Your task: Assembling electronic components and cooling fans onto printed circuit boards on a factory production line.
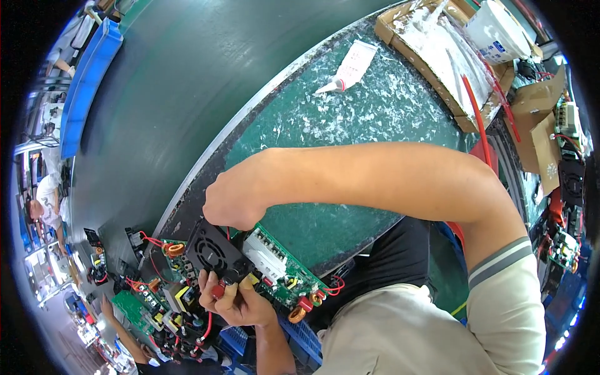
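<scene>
A black end panel with a round fan grille (211, 250) stands tilted at the near left edge of the bench, beside a green circuit board (301, 275) with a pale metal heat sink (265, 257) and copper coils. My left hand (240, 304) grips the panel's lower edge, its fingers curled around a red knob-like part (218, 290). Bent across the bench, my right arm brings my right hand (236, 195) to the panel's upper end. That hand is closed, knuckles up; its fingertips and whatever they hold are hidden beneath it.
More wired circuit boards (134, 309) crowd the left, near another person's arm (122, 331). A white nozzle tube (353, 65) lies on the white-flecked green bench mat (287, 131). Beyond are a cardboard tray (415, 62) of white material, a white bucket (497, 34) and a blue bin (90, 87).
</scene>
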The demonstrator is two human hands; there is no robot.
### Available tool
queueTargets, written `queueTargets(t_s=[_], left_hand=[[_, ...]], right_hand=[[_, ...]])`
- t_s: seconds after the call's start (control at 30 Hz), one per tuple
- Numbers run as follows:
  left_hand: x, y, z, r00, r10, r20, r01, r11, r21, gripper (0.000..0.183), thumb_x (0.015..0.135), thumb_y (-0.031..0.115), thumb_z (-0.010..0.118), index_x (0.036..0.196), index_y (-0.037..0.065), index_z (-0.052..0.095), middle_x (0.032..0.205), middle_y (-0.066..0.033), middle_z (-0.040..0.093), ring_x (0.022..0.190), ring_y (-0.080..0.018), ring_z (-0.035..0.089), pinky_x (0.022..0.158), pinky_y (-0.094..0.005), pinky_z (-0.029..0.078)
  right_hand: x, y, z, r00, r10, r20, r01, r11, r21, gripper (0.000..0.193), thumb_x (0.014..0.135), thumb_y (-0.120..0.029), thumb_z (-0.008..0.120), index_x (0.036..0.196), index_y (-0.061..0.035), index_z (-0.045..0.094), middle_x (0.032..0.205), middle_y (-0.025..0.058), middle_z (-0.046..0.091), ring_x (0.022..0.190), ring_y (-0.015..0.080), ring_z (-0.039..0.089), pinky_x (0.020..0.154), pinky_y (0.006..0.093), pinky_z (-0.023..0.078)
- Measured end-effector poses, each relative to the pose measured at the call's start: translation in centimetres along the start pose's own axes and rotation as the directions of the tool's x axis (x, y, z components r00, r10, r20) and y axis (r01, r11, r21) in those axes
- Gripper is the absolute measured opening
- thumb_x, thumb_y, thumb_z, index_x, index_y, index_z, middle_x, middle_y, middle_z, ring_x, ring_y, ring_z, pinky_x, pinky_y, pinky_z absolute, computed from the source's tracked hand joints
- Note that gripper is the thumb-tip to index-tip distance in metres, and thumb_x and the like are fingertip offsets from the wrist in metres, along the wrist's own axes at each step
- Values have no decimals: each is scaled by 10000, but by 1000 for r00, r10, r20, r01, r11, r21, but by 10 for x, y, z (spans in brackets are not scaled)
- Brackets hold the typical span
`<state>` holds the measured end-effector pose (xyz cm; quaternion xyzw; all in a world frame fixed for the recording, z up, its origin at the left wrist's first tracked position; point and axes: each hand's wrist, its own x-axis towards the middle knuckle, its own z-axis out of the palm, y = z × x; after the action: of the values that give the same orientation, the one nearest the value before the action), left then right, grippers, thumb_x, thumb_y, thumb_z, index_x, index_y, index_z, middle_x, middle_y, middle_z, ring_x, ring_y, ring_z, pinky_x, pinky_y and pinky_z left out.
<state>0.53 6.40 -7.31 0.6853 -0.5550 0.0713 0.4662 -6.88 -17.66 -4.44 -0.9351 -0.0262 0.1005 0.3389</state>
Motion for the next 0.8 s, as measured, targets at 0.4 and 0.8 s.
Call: queueTargets(t_s=[0.4,0.8], left_hand=[[-1,-1,0,998,-48,-29,48,999,-1,181,837,9,713,892,83,557,1158,-148,491,1225,-418,478,1007,-531,425],[-1,1,1,998,-56,-26,55,998,-12,248,771,-50,728,895,97,571,1176,-135,493,1215,-413,483,1008,-533,397]], right_hand=[[-19,-5,-5,997,70,-33,-66,993,98,183,791,-113,617,793,65,658,791,235,669,764,413,658,649,472,530],[-27,-5,3,970,-50,-239,53,999,6,147,753,-88,644,717,54,649,690,211,648,693,389,657,604,439,532]])
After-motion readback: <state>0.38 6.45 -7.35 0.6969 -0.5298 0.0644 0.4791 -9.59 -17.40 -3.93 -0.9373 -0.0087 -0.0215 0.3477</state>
